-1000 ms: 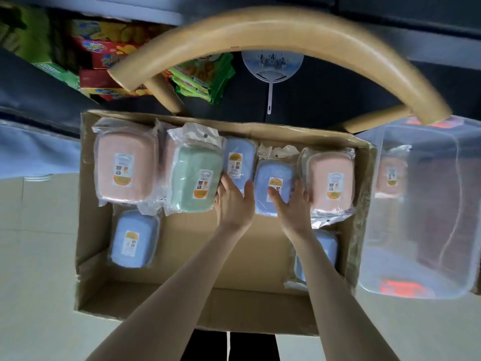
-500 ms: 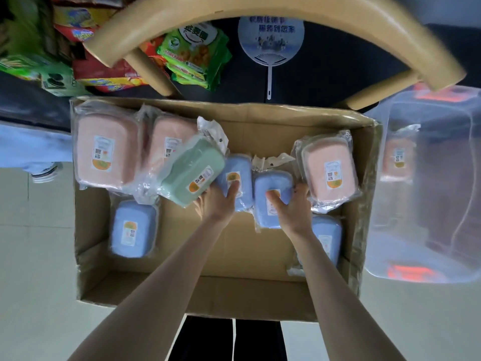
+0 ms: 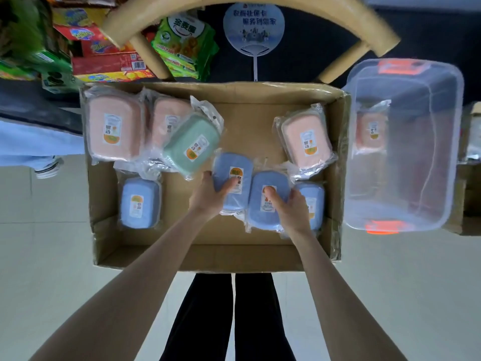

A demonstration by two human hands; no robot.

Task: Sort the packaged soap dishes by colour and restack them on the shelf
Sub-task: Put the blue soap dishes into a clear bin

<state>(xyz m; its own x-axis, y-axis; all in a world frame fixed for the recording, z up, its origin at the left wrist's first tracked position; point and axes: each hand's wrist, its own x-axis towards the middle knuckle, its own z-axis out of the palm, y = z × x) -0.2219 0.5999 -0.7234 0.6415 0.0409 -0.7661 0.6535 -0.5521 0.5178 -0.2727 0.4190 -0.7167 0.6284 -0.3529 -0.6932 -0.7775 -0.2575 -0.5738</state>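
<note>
Cardboard box, viewed from above, held the packaged soap dishes. A clear plastic tub stood just outside the box's right wall with one pink dish inside it. In the box's far-left corner lay two pink dishes, with a green dish now tilted against them. A third pink dish lay by the right wall. Within the last second, two blue dishes had been drawn from the box's far row to its middle, baring the floor along the far wall. The left hand gripped one blue dish, thumb curled over its label; the right hand gripped the other blue dish likewise. Further blue dishes lay near the box's left and right walls, so the blues were probably being gathered; restacking was not yet begun.
</note>
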